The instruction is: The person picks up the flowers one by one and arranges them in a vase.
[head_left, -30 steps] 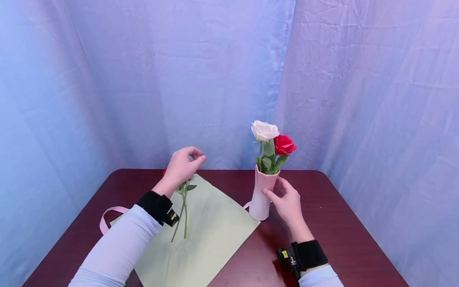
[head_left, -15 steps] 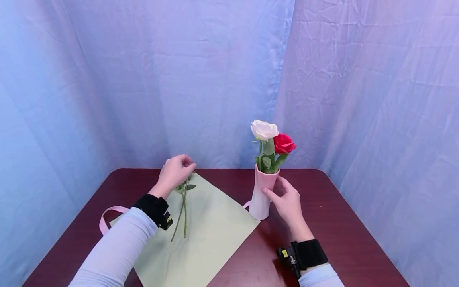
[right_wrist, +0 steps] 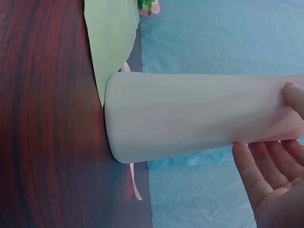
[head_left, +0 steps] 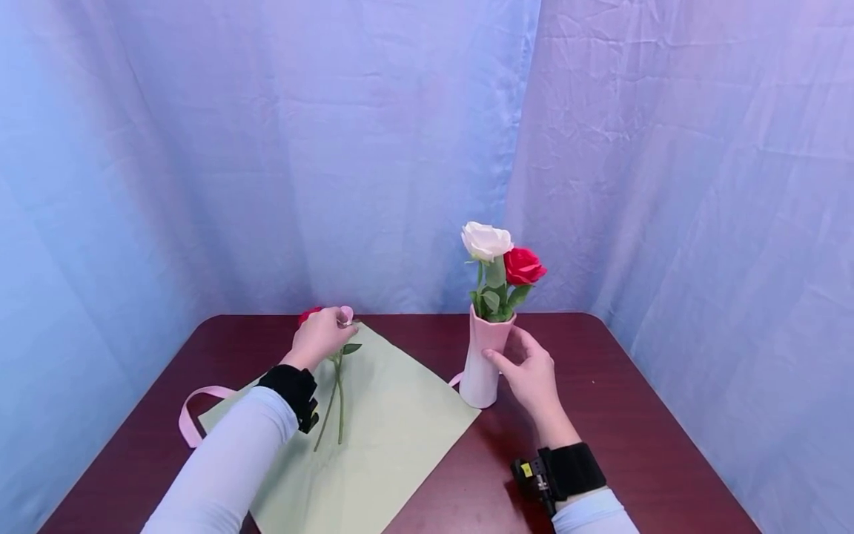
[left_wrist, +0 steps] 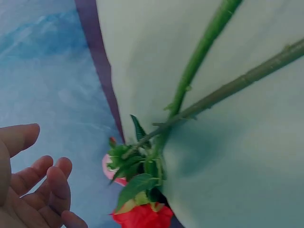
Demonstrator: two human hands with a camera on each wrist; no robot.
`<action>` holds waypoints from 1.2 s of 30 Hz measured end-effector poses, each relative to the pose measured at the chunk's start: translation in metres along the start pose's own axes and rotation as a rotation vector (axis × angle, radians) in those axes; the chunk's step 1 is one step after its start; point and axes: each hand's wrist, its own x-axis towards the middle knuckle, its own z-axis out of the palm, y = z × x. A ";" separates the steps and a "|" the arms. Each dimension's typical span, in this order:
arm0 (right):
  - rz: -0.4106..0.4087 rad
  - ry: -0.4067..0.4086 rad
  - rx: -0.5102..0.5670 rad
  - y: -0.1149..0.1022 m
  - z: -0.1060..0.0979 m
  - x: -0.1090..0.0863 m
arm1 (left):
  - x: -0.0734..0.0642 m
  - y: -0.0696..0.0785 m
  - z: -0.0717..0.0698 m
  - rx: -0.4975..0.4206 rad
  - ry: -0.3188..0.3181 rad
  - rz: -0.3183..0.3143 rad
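My left hand (head_left: pixel 320 337) hovers over the two roses lying on the pale green wrapping paper (head_left: pixel 394 415), fingers loosely bent around nothing. In the left wrist view a red rose (left_wrist: pixel 142 216) and a partly hidden pink rose (left_wrist: pixel 108 166) lie with their stems crossed, apart from the fingers. With thumb and fingers on either side, my right hand (head_left: pixel 534 374) holds the upper part of a pink-and-white vase (right_wrist: pixel 190 116). It stands upright on the table by the paper's right corner. A white rose (head_left: pixel 487 241) and another red rose (head_left: pixel 523 267) stand in it.
A pink ribbon (head_left: pixel 193 415) loops out from under the paper's left side, and its other end shows behind the vase. The dark red-brown table (head_left: pixel 634 437) ends at a blue-lilac curtain (head_left: pixel 373 163) at the back and sides.
My left hand has come down and to the left, nearer the flower heads on the paper. The right hand keeps its hold on the vase, which stays in place.
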 end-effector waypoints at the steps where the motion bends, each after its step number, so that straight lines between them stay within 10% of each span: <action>1: 0.000 -0.001 -0.002 0.000 0.000 0.000 | 0.001 -0.002 0.001 0.006 -0.010 -0.006; 36: 0.026 -0.007 0.029 0.003 0.001 0.002 | 0.010 -0.021 0.039 0.151 -0.115 -0.173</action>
